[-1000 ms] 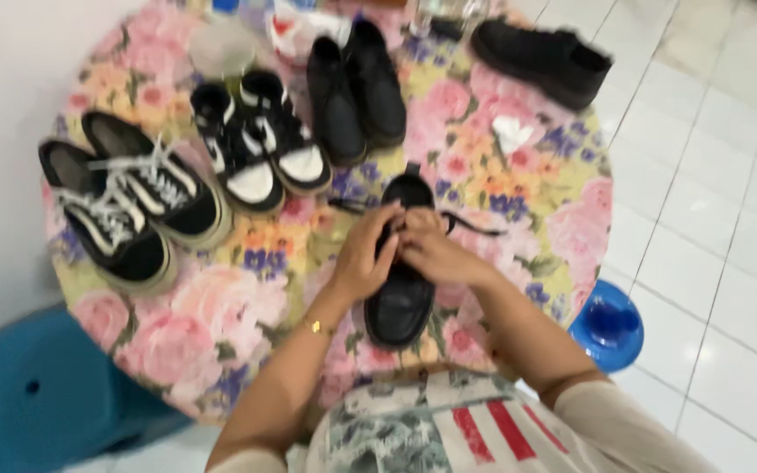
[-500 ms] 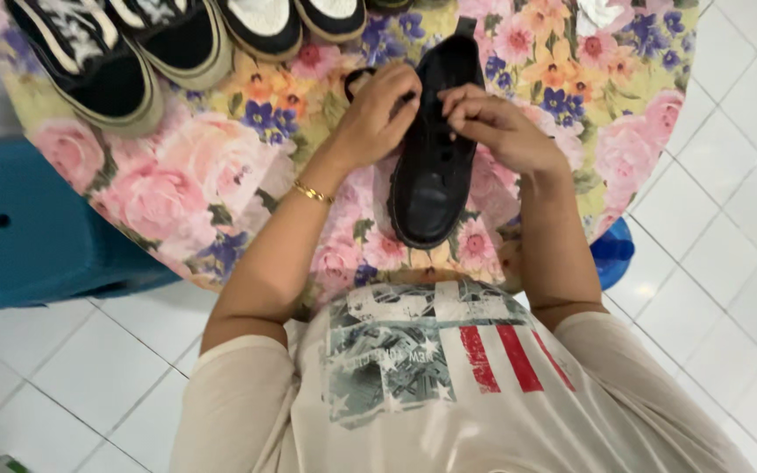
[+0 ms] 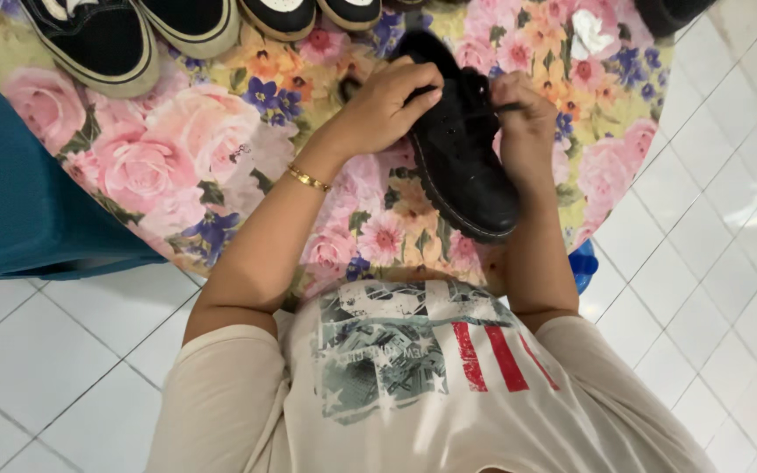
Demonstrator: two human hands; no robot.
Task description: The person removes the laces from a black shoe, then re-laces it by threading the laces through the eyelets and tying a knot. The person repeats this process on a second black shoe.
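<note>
A black lace-up shoe [image 3: 462, 158] lies on the round table with a floral cloth [image 3: 177, 166], its toe pointing toward me and tilted to the right. My left hand [image 3: 387, 105] grips the shoe's left side near the opening. My right hand [image 3: 523, 118] pinches a black shoelace [image 3: 484, 111] at the shoe's upper right. A gold bracelet [image 3: 308, 179] circles my left wrist.
Along the table's far edge stand black sneakers with pale soles [image 3: 98, 39] and black-and-white sneakers [image 3: 282, 13]. A crumpled white paper [image 3: 590, 35] lies at the far right. A blue stool [image 3: 19, 201] stands left of the table, another blue stool [image 3: 582, 263] under its right side. White floor tiles surround.
The view has dropped toward my body, so the far shoes slid out of frame. The black shoe has turned with its toe to the right, and my right hand now pulls a lace.
</note>
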